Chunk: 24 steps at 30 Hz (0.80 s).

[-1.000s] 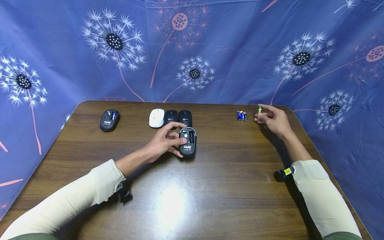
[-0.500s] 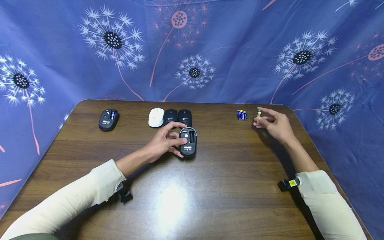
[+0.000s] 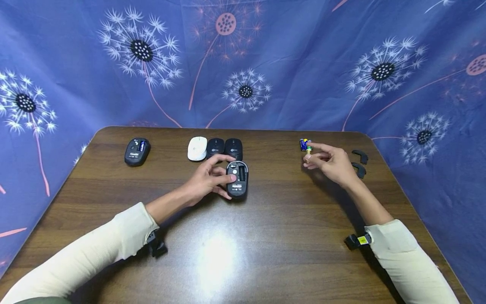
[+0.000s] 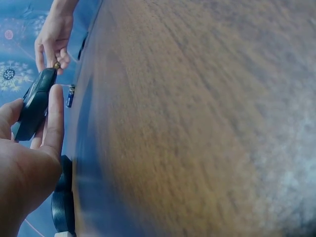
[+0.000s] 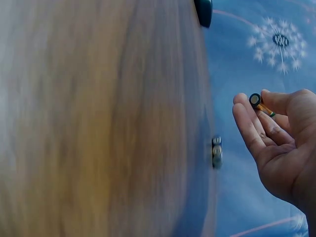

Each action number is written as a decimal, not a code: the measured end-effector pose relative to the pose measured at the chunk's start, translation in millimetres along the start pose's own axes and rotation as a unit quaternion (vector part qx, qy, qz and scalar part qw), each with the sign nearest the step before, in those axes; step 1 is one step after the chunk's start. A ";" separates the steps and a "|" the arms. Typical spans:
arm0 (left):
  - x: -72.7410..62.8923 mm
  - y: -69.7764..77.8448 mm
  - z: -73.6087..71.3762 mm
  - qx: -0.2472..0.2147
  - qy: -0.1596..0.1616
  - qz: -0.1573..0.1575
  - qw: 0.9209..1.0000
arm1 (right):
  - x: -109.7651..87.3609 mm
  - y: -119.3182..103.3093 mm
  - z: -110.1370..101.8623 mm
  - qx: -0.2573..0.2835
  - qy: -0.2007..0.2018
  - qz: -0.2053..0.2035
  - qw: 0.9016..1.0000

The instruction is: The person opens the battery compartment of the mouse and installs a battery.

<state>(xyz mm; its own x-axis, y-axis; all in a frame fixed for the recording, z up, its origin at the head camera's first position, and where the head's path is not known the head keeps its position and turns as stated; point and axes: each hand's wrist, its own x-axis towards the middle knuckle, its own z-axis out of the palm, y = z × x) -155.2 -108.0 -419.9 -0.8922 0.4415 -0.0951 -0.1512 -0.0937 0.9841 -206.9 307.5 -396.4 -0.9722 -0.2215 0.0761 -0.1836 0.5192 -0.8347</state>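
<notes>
My left hand (image 3: 206, 180) grips a black computer mouse (image 3: 241, 188) by its side, underside facing up, above the table. Its battery slot (image 3: 243, 172) lies uncovered and looks vacant. Between thumb and fingers, my right hand (image 3: 334, 165) pinches a small battery (image 3: 309, 150) with a green end, raised off the tabletop. In the right wrist view the battery (image 5: 261, 104) shows one flat end toward the camera. Close behind that hand lie several blue and yellow batteries (image 3: 303, 145), partly hidden by the fingers.
A white mouse (image 3: 197, 148) and two black mice (image 3: 215, 147) stand side by side at the back. Another upturned black mouse (image 3: 137, 152), a blue battery in its slot, lies at the left. Two curved black covers (image 3: 360, 156) rest near the right edge of the wooden table (image 3: 281, 236).
My right hand has moved left with the battery, coming in front of the other batteries and uncovering the two black covers. The left hand and its mouse stay nearly still.
</notes>
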 end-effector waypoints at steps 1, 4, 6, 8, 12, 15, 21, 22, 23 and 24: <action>0.4 -0.1 -0.1 -0.001 0.000 0.001 1.000 | 0.2 -2.6 2.8 -0.002 -0.003 -0.003 1.000; 1.2 -0.8 -0.4 -0.003 -0.001 0.001 1.000 | -0.2 -11.7 11.6 0.000 -0.011 -0.012 1.000; 1.8 -1.4 -0.5 -0.004 -0.002 0.001 1.000 | -0.5 -17.6 17.7 0.003 -0.016 -0.018 1.000; 2.3 -1.7 -0.4 -0.004 -0.002 0.000 1.000 | -1.0 -22.7 24.0 0.003 -0.021 -0.023 1.000; 2.5 -1.0 0.5 -0.004 -0.004 0.000 1.000 | -0.9 -29.4 38.3 0.010 -0.029 -0.034 0.999; 2.0 0.0 1.0 -0.001 -0.004 0.001 1.000 | 0.9 -32.4 50.2 0.024 -0.038 -0.043 0.998; 1.4 0.2 2.2 0.000 -0.005 0.004 1.000 | 1.4 -44.1 70.5 0.046 -0.038 -0.057 0.997; 1.2 0.0 2.5 0.000 -0.005 0.004 1.000 | 1.3 -46.6 73.5 0.049 -0.036 -0.058 0.996; 0.9 -0.2 2.8 0.000 -0.006 0.004 1.000 | 1.1 -49.2 76.5 0.052 -0.035 -0.060 0.996; 0.8 -0.5 3.2 0.000 -0.006 0.003 1.000 | 0.7 -51.9 79.3 0.055 -0.034 -0.061 0.996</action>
<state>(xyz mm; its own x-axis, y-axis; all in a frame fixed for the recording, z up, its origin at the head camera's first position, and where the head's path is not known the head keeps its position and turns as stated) -154.5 -104.8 -420.0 -0.8877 0.4521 -0.0871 -0.1458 -0.0966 0.9846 -186.5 214.9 -396.3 -0.9309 -0.3346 0.1465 -0.2791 0.3928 -0.8763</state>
